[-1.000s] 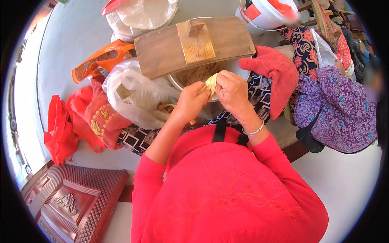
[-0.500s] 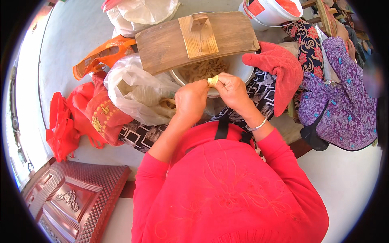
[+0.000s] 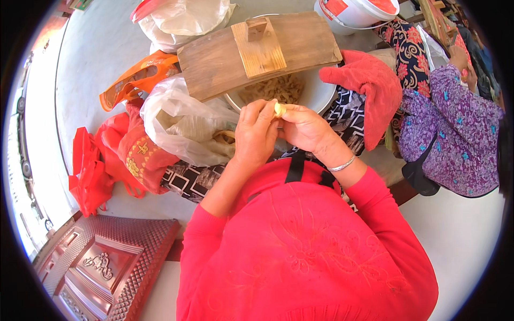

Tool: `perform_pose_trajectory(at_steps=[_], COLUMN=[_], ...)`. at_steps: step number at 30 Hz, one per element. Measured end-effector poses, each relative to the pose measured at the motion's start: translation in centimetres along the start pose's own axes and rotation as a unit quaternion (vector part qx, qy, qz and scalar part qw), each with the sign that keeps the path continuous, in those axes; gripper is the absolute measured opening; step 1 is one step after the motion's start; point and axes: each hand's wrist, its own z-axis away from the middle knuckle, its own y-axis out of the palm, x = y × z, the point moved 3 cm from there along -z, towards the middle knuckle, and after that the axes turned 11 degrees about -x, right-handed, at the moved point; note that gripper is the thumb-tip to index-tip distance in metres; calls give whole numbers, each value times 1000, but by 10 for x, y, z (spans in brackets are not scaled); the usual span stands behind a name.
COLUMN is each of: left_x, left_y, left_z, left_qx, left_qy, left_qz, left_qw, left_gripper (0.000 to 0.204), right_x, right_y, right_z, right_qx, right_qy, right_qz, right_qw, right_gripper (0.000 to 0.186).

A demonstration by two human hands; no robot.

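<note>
Both of my hands meet in front of a white basin [image 3: 321,95]. Pinched between the fingertips is a small pale yellow folded strip [image 3: 279,110] whose exact kind I cannot make out. My left hand [image 3: 254,132] is closed against it from one side, fingers curled. From the other side my right hand [image 3: 306,128] grips it between thumb and fingers, with a silver bangle [image 3: 342,164] on that wrist. Many tan-brown pieces [image 3: 276,90] lie in the basin. A wooden board [image 3: 206,67] with a raised block on top spans the basin's far part.
Left of the basin, a translucent plastic bag [image 3: 174,115] sits beside orange [image 3: 126,85] and red bags [image 3: 88,176]. A red cloth [image 3: 375,96] drapes at the right. A white bucket [image 3: 350,15] stands far right, near another person's purple patterned sleeve [image 3: 455,134]. A dark red embossed panel [image 3: 101,267] lies lower left.
The yellow strip, earlier wrapped at my right fingertips, now shows as a smaller bit between both hands. My left hand has turned and its fingers have risen beside the strip.
</note>
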Motion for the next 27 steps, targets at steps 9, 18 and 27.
perform_pose_trajectory(at_steps=[9,18,27], left_x=[9,45,18], left_y=[14,42,26], left_z=[-18,7,-13], left_qx=[71,14,48], left_qy=[-229,-628,-390], left_qz=[120,342,234], left_qw=[963,699,889], left_gripper=[17,17,26], right_x=[34,35,53], right_y=[34,46,48], right_z=[13,23,16], right_qx=[-128,-130,-131], right_qy=[-501,-557,-539], right_qz=[604,542,612], right_qw=[607,615,563], right_gripper=[9,9,10])
